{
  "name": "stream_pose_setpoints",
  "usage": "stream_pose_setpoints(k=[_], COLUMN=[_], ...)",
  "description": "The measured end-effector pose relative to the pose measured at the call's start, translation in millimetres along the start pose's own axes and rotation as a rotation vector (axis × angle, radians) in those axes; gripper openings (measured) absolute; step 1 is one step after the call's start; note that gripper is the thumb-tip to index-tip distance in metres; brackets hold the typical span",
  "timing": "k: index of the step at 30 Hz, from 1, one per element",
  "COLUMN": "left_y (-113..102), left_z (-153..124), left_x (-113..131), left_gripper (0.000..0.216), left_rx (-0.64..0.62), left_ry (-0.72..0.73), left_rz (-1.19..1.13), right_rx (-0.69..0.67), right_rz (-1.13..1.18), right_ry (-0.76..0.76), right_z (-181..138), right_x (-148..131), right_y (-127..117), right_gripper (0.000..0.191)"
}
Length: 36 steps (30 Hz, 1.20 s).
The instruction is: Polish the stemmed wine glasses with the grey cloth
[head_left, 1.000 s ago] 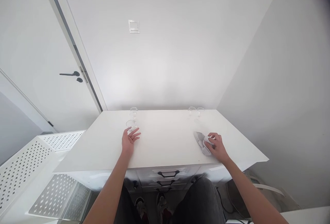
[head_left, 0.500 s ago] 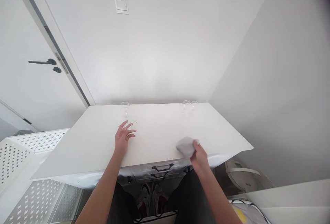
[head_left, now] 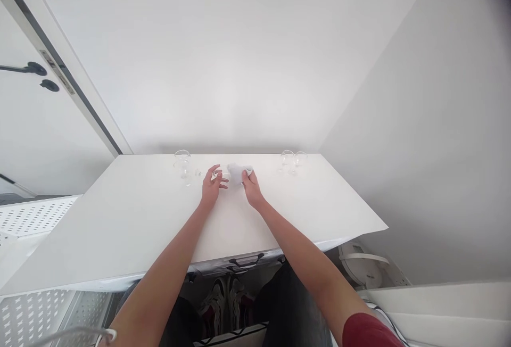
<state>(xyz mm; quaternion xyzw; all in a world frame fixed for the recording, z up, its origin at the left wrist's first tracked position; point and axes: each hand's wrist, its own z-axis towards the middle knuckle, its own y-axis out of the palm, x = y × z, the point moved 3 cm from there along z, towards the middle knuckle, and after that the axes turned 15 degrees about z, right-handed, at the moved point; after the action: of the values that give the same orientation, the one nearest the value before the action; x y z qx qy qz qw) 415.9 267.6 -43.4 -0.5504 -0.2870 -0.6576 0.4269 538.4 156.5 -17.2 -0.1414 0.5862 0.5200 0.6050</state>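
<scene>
With twelve o'clock toward the wall, the left hand (head_left: 210, 187) has its fingers loosely curled round a clear glass (head_left: 225, 173), held sideways with its far end reaching the cloth at three o'clock; much of its outline is hidden by the fingers and hard to make out. The right hand (head_left: 252, 188) grips that pale grey cloth (head_left: 236, 173), bunched between thumb and fingers, at about eleven o'clock from the palm. Both hands are near each other over the white tabletop (head_left: 311, 208). A standing glass (head_left: 182, 165) is near the left hand at ten o'clock, while a pair of glasses (head_left: 287, 159) stands close together at two o'clock from the right hand
</scene>
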Motion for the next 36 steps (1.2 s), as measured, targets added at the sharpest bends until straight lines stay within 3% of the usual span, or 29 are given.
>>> stream_pose_setpoints(k=[5, 10, 13, 15, 17, 20, 23, 27, 29, 33, 36], left_y=[15, 24, 27, 27, 27, 27, 30, 31, 30, 29, 33], left_z=[22, 33, 31, 30, 28, 27, 26, 29, 30, 30, 29], left_x=[-2, -8, -9, -5, -2, 2, 2, -1, -2, -6, -9], left_gripper=[0.048, 0.031, 0.025, 0.024, 0.026, 0.032, 0.032, 0.03, 0.03, 0.033, 0.033], left_rx=[-0.03, -0.031, -0.073, -0.085, -0.109, -0.104, -0.123, -0.112, -0.102, -0.117, -0.163], left_ry=[0.082, 0.154, 0.211, 0.269, 0.306, 0.353, 0.349, 0.266, 0.251, 0.208, 0.215], left_rz=[0.055, 0.182, 0.296, 0.353, 0.342, 0.278, 0.285, 0.283, 0.257, 0.154, 0.141], right_rx=[-0.152, -0.651, -0.799, -0.754, -0.603, -0.41, -0.368, -0.514, -0.519, -0.407, -0.332], right_rz=[-0.247, -0.564, -0.608, -0.441, -0.18, 0.063, -0.032, -0.36, -0.351, -0.14, -0.207], right_ry=[0.006, -0.037, -0.062, 0.026, 0.153, 0.307, 0.273, 0.132, 0.144, 0.182, 0.135], right_z=[15, 28, 25, 18, 13, 12, 17, 19, 17, 11, 9], right_x=[15, 18, 21, 23, 20, 15, 9, 6, 3, -1, 5], right_y=[-12, -34, -40, -37, -33, -29, -30, -26, -23, -23, -24], right_gripper=[0.041, 0.037, 0.037, 0.058, 0.08, 0.09, 0.082, 0.071, 0.075, 0.086, 0.093])
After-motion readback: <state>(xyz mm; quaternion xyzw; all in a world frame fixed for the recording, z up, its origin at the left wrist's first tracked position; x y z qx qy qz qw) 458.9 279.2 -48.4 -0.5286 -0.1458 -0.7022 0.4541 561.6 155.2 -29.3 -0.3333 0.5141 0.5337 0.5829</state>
